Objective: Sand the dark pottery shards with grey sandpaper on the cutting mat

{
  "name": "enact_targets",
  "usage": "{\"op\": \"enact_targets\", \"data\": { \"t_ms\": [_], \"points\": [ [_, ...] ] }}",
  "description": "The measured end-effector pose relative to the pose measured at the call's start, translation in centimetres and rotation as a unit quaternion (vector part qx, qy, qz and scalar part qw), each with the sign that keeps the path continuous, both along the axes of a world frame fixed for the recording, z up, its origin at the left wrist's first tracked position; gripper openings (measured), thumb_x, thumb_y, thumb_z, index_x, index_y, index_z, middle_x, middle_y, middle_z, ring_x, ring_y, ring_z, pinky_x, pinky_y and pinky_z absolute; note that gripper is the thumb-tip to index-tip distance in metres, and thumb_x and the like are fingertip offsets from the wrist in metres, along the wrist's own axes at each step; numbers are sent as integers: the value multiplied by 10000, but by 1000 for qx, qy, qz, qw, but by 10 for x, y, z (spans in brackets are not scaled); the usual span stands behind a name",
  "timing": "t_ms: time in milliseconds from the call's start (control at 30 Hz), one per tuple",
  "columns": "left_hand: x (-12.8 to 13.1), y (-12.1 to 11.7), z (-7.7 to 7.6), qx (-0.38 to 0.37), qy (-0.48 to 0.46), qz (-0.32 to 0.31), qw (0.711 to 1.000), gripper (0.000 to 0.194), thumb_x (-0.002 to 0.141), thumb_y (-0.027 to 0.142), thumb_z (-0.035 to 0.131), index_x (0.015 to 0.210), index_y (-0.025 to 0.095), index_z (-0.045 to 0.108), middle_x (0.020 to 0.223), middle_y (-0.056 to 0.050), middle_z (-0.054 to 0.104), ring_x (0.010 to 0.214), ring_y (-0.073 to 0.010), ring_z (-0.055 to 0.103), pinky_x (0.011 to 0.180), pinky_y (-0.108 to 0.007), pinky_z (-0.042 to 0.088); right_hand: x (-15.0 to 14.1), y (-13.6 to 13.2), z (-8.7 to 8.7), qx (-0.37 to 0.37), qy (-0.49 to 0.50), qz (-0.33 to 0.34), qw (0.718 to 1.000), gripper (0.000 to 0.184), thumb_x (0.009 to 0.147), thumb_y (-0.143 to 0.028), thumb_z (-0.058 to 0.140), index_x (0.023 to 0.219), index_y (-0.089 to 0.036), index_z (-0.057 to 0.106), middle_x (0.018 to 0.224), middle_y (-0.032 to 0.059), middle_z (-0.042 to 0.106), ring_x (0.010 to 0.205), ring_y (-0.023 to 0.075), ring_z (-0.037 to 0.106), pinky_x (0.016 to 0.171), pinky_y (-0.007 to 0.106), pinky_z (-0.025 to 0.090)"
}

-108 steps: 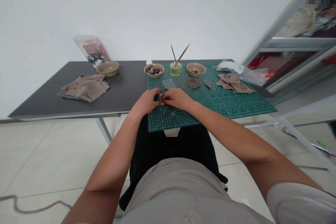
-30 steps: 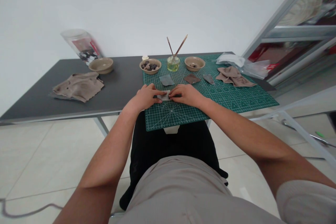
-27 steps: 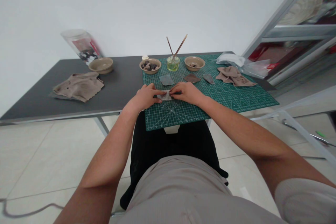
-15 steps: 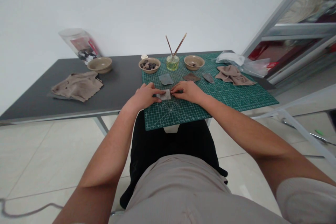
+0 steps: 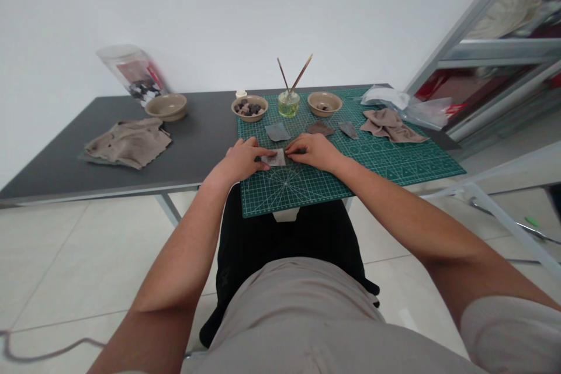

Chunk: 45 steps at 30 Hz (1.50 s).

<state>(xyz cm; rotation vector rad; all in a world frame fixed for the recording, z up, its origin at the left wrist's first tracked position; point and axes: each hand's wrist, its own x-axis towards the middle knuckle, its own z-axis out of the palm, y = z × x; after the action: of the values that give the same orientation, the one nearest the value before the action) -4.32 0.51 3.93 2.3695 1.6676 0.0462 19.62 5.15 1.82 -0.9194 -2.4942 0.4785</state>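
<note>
On the green cutting mat [image 5: 298, 187] lies a small pale square sheet [image 5: 279, 160], sandpaper-like, with greyish smudges. My left hand [image 5: 243, 159] pins its left part down, index finger on top and thumb at the near edge. At the sheet's right edge, my right hand [image 5: 316, 151] has its fingertips drawn together, close to the mat. Whatever sits between those fingertips is too small or hidden to make out. Just beyond the hands are a grey sheet [image 5: 277, 132], a brown sheet [image 5: 319, 128] and a narrow grey piece [image 5: 347, 130].
Behind stand a bowl of dark and pinkish stones [image 5: 249, 109], a glass jar [image 5: 288, 105] with two thin sticks, and a bowl with few pieces [image 5: 325, 104]. Brown cloths [image 5: 129, 143] lie left and right. Left, another bowl [image 5: 166, 107] adjoins a clear container [image 5: 134, 73].
Both hands keep almost the same places on the sheet. The right fingertips have shifted very slightly; the camera view has moved a little.
</note>
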Motion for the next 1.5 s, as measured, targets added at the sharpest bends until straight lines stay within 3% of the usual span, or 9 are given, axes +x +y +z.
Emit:
{"op": "enact_targets", "data": {
  "t_ms": [433, 700, 933, 1100, 1333, 1500],
  "points": [
    [-2, 1, -3, -1, -1, 2, 1000, 465, 896, 415, 623, 1360, 439, 613, 1217, -69, 569, 1178, -327, 503, 989, -453, 424, -11, -4, -7, 1, 21, -38, 999, 172, 856, -201, 707, 986, -233, 815, 1007, 40, 793, 986, 213, 715, 876, 312, 526],
    [-7, 5, -11, 13, -21, -7, 1000, 483, 880, 453, 624, 1338, 302, 619, 1266, -66, 582, 1189, -297, 503, 1040, -436, 419, -22, 1, -2, 7, -21, -55, 998, 170, 863, -200, 698, 980, -239, 815, 1005, 34, 794, 987, 213, 718, 891, 312, 517],
    [-7, 5, -11, 20, 0, -6, 1000, 483, 889, 484, 604, 1346, 330, 630, 1213, -71, 585, 1154, -295, 519, 1014, -421, 432, -23, 2, 3, 1, -32, -30, 999, 168, 847, -199, 711, 962, -253, 820, 1002, 23, 795, 988, 222, 721, 879, 313, 517],
    [-7, 7, -12, 18, 0, -11, 1000, 490, 887, 478, 610, 1349, 316, 634, 1210, -80, 588, 1152, -298, 520, 1013, -422, 426, -32, 8, 4, 2, -38, -64, 997, 162, 859, -198, 700, 962, -236, 820, 965, 38, 796, 947, 221, 727, 853, 309, 514],
    [-7, 5, -12, 24, 1, -2, 1000, 483, 887, 484, 614, 1339, 315, 646, 1222, -90, 587, 1163, -315, 520, 996, -431, 435, -28, 3, -1, 17, -36, -37, 999, 163, 863, -202, 699, 975, -241, 811, 1036, 30, 793, 1022, 219, 710, 905, 318, 503],
    [-6, 5, -10, 19, -3, 1, 1000, 487, 882, 481, 624, 1341, 321, 643, 1247, -83, 579, 1188, -313, 515, 1006, -425, 427, -31, 9, 0, 16, -33, -65, 997, 159, 867, -203, 685, 959, -229, 812, 1000, 41, 793, 984, 218, 712, 889, 319, 508]
  ]
}}
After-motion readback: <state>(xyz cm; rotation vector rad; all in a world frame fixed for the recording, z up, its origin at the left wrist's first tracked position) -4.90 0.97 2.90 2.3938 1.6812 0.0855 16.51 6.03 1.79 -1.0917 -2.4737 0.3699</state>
